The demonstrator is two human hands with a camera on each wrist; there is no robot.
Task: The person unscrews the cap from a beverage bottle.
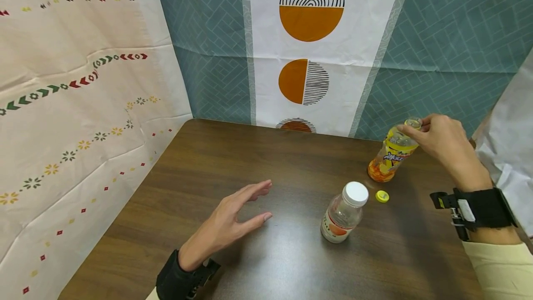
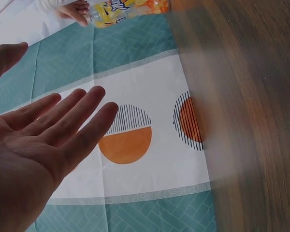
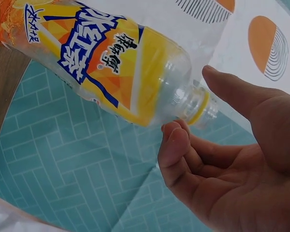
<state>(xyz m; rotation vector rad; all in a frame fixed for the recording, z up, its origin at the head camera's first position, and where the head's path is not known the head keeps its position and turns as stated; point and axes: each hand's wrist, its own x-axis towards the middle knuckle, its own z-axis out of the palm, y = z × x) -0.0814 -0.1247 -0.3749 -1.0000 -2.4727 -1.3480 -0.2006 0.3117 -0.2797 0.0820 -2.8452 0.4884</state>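
A clear plastic drink bottle (image 1: 392, 156) with a yellow label and no cap stands at the right of the table. My right hand (image 1: 443, 139) is at its neck, thumb to one side and bent fingers to the other. In the right wrist view the fingertips (image 3: 173, 135) reach the neck, while a gap shows between thumb and bottle. A yellow cap (image 1: 382, 196) lies on the table near the bottle's base. Closer stands a clear jar (image 1: 342, 213) with a white lid. My left hand (image 1: 226, 221) hovers left of the jar, fingers extended, holding nothing.
Brown wooden table (image 1: 208, 165) beneath everything. A patterned teal and white cloth (image 1: 216, 50) hangs along its back edge. Cream cloth (image 1: 83, 119) runs down the left side, and white fabric (image 1: 510, 152) is at the right.
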